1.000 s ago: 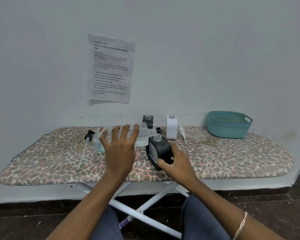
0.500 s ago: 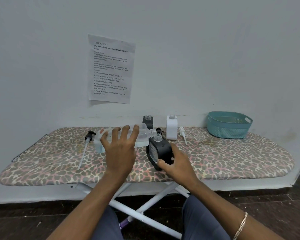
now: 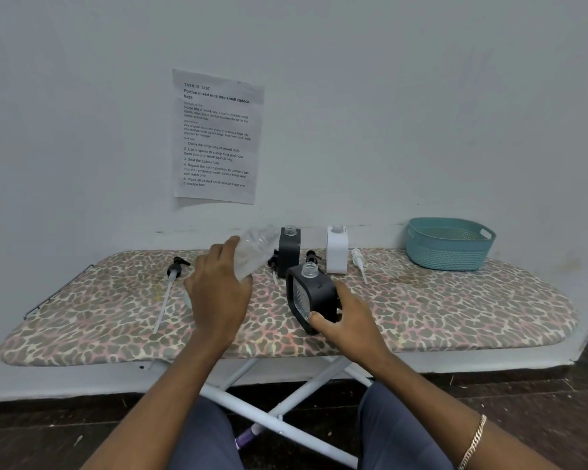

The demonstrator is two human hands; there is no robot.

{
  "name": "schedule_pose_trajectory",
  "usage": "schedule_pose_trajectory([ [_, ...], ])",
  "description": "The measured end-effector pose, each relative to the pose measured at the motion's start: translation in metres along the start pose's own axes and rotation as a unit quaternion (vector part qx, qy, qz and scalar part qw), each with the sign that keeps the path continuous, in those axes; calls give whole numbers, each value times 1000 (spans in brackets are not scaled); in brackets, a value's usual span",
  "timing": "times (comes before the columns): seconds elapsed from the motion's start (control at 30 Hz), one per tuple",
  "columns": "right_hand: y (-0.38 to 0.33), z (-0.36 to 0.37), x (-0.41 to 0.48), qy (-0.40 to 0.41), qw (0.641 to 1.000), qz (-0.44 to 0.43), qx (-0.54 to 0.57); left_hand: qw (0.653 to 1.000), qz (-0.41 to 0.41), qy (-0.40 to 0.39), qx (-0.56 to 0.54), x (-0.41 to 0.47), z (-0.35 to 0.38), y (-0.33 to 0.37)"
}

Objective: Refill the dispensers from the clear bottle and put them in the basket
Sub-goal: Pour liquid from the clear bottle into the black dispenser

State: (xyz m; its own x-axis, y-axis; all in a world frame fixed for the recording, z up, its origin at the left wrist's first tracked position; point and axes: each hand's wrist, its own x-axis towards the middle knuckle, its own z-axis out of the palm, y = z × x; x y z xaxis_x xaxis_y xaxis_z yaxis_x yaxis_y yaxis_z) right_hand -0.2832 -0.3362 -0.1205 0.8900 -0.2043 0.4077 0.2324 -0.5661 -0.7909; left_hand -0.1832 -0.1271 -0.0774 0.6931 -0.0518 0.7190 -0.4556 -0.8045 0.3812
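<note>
Leopard-print ironing board [image 3: 455, 310] against white wall: left hand [image 3: 218, 296] grips clear bottle [image 3: 255, 249], right hand [image 3: 350, 320] grips black dispenser [image 3: 314, 296].

A: Backdrop?
B: Plain pale wall [image 3: 387, 113], one printed sheet [image 3: 218, 137] stuck on it.
A: Work surface?
B: Ironing board [image 3: 455, 310], leopard-print cover, white crossed legs [image 3: 286, 425], pushed against the wall.
A: Floor?
B: Dark floor [image 3: 31, 435], pale skirting strip above it. Lighting flat, even.

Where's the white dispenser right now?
Head view: white dispenser stands at the board's back edge, right of the rear black dispenser, left of the teal basket.
</note>
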Motion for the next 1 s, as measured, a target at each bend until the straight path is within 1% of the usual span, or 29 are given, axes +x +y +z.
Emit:
schedule_pose_trajectory([
  [0.17,4,1,1,1,1000,1,-2,986,-84,40,-136,13,-8,-17],
  [0.3,8,2,2,1,1000,-1,-8,972,-149,47,-175,21,-8,-32],
  [0.4,10,3,3,0,1000,-2,-15,964,-182,44,-187,22,-5,-40],
  [0.6,12,2,4,-1,999,-7,-34,959,-201,42,-194,20,-2,-43],
  [1.0,8,3,3,-4,1000,6,-20,962,-178,48,-202,14,7,-47],
])
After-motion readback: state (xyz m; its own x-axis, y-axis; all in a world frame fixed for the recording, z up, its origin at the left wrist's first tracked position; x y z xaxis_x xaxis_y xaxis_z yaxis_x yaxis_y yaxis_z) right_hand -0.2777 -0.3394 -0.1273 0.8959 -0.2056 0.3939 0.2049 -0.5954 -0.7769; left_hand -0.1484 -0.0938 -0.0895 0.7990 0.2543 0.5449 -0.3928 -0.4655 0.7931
